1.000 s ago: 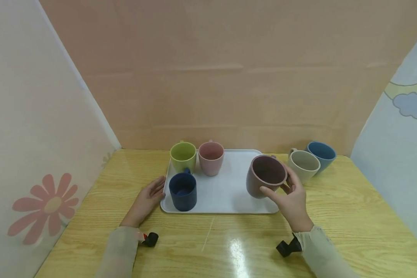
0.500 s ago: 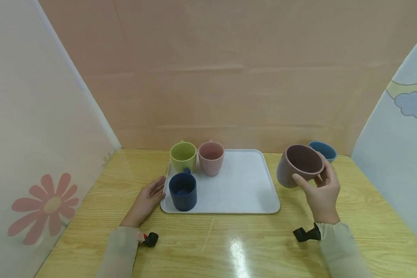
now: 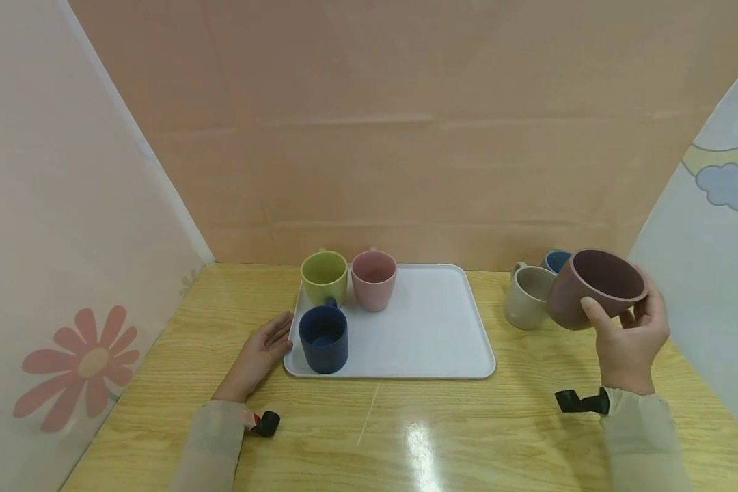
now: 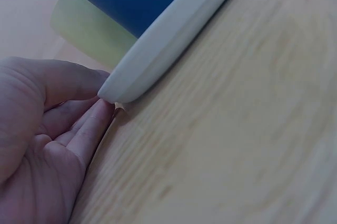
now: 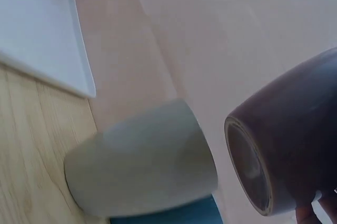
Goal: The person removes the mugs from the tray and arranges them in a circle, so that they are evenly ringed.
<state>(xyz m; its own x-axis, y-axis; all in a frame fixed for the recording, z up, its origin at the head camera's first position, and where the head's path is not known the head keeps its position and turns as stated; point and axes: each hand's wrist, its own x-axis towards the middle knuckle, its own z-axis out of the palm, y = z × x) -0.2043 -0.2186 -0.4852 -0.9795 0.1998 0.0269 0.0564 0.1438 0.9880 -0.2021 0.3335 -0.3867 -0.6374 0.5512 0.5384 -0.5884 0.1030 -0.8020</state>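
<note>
Grip the purple mug (image 3: 599,279) firmly in the right hand (image 3: 632,342), thumb clamped on the near wall, other fingers round the far side and partly hidden. Hold it tilted and raised above the wooden table (image 3: 480,430), well right of the white tray (image 3: 430,331), apart from the beige mug (image 3: 525,304) and with the blue mug (image 3: 556,260) half hidden behind. Level the base before any lowering, to avoid knocking rims. With the left hand (image 3: 258,354), pinch the tray's left edge lightly between thumb and fingertips, without shoving.
</note>
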